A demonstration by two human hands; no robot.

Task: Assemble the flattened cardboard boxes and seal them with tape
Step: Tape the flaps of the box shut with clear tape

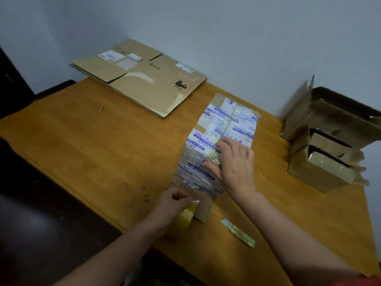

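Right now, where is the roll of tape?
In the head view, the tape roll is low and centre, held in the left hand against the near end of the taped box, left of the small cutter.

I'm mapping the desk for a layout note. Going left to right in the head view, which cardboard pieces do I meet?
In order: flattened cardboard → tape-covered box under the right hand → open boxes. The tape roll gripped by the left hand overlaps the box, so omitted.

Your one head-worn wide-angle camera looks forward and steeply down on the wooden table (103, 151) from close above its near edge; the wall (247, 38) stands beyond the table's far edge.
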